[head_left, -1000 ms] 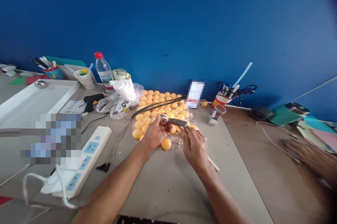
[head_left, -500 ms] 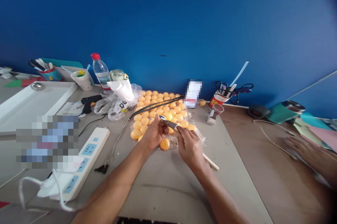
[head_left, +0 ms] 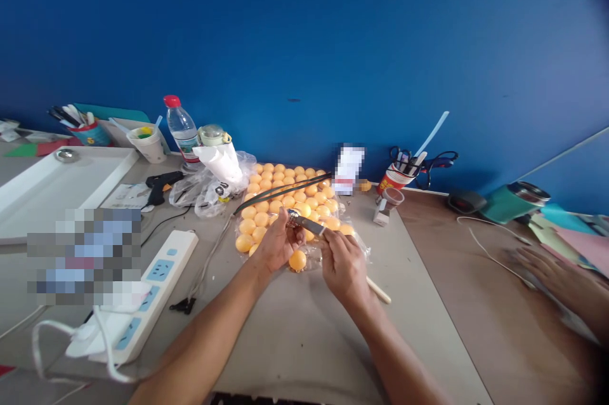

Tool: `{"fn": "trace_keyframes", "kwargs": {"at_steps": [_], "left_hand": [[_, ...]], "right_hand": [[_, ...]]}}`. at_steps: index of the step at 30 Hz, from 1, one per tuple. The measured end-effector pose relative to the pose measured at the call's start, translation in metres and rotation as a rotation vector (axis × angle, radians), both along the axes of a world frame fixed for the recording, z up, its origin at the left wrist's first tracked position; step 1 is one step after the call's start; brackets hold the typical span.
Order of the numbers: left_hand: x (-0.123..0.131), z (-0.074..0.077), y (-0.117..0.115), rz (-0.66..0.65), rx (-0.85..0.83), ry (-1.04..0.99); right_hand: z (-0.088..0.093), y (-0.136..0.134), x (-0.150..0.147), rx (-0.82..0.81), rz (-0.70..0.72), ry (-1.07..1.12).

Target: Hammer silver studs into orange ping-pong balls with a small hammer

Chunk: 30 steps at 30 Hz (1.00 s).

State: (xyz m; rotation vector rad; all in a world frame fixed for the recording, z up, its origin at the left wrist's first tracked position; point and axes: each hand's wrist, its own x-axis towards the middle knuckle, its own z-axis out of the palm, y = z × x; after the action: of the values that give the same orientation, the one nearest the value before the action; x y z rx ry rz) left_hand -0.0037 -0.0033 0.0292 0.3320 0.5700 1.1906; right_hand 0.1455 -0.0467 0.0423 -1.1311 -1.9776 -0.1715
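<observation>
The left hand is curled, pinching a small shiny silver ball between thumb and fingers. The right hand is closed around a dark flat-bladed tool, its tip at the ball; contact is unclear. Between the hands sits one orange ball, and just beyond them more orange balls crowd in clear plastic. Left of the left hand lies a power strip; well right of the right hand, a co-worker's hand.
</observation>
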Motion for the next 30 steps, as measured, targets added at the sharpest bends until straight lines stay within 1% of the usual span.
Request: {"fn": "trace_keyframes", "kwargs": {"at_steps": [3,6,11,14,16,20,22,26,30], "left_hand": [[-0.002,0.002,0.000,-0.015,-0.021,-0.032],[-0.004,0.004,0.001,0.000,-0.028,-0.059],[-0.006,0.007,0.001,-0.042,-0.062,-0.103],[-0.005,0.006,0.002,-0.009,-0.095,-0.111],[-0.003,0.003,0.002,0.016,-0.082,-0.099],[0.000,-0.002,0.001,-0.027,-0.018,-0.034],[0.001,-0.003,0.000,-0.026,0.003,-0.014],[0.002,-0.002,0.000,0.015,-0.011,-0.019],[0.001,0.002,0.000,-0.028,-0.023,-0.031]], "right_hand": [[-0.001,0.001,-0.001,-0.016,-0.008,-0.020],[-0.003,0.001,-0.001,-0.005,-0.020,-0.015],[-0.003,0.001,0.000,-0.042,-0.025,-0.031],[-0.002,0.000,0.001,-0.003,-0.011,0.002],[-0.001,0.000,0.001,0.011,-0.016,0.016],[-0.003,0.001,0.001,-0.009,-0.013,-0.026],[-0.003,0.001,0.002,0.004,-0.011,-0.024],[-0.003,0.001,0.003,0.024,-0.037,-0.010],[-0.004,0.003,0.003,0.002,-0.038,-0.029]]}}
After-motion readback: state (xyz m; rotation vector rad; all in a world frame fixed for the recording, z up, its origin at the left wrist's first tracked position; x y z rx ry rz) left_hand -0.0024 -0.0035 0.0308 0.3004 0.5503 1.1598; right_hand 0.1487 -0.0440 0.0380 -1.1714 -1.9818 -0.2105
